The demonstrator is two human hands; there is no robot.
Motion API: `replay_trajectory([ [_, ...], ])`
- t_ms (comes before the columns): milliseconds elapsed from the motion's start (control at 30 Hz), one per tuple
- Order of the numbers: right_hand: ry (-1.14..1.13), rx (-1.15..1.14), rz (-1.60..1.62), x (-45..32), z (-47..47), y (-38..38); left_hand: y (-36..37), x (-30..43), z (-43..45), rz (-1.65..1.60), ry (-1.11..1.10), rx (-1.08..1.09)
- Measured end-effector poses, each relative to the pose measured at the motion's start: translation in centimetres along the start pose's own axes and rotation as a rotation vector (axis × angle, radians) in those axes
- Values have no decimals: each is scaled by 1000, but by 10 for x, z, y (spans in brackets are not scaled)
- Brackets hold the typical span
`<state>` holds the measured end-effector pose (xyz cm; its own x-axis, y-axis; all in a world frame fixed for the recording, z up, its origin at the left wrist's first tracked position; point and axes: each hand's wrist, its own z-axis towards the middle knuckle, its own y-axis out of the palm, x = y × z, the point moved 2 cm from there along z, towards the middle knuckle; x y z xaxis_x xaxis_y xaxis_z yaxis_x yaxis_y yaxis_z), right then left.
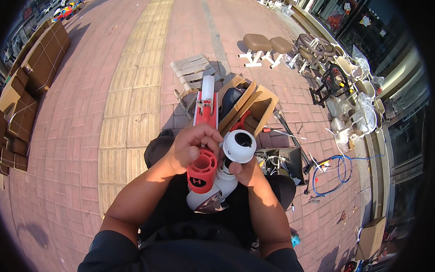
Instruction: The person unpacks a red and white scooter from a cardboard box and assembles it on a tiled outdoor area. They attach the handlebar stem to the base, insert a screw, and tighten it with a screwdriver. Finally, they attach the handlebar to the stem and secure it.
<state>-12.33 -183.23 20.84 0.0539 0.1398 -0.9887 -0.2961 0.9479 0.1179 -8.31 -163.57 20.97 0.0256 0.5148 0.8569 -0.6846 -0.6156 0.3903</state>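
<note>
A red plastic-looking frame (201,176) with a hollow round collar and a dark letter badge stands in front of my body, between my knees. My left hand (190,146) grips it just behind the collar. In my right hand (243,169) is a white rounded housing (243,151) with a dark round opening facing up. Below it a white curved part (224,184) is joined to or rests against the red collar; which one I cannot tell. A white strip with a metal clamp (206,101) extends from the frame's far end.
An open cardboard box (265,101) with red and dark parts lies ahead, beside a slatted folding stool (196,72). At right are a toolbox (292,162), a screwdriver (268,130), a blue hose (340,172) and piled stool parts (355,101). Stacked cartons (44,58) line the left.
</note>
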Motion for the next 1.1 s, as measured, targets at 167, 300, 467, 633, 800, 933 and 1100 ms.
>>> replay_trajectory([
  [167,-7,-57,-38,11,-4,3,-11,-13,-45,169,24,-133],
  [300,-67,-77,-206,7,-14,10,-20,-19,-62,460,170,-175],
  [467,-31,-178,-331,0,-23,17,-22,-17,-69,292,-7,-148],
  [633,79,-253,-389,9,-30,16,-11,-34,-80,562,-469,-280],
  [800,-118,-340,-570,23,-37,6,3,-57,-83,1151,-606,-525],
  [933,-106,-319,-579,34,-40,-1,13,-67,-78,1303,-787,-669],
  [1100,-16,-294,-506,29,-44,-2,14,-55,-73,914,-626,-191],
])
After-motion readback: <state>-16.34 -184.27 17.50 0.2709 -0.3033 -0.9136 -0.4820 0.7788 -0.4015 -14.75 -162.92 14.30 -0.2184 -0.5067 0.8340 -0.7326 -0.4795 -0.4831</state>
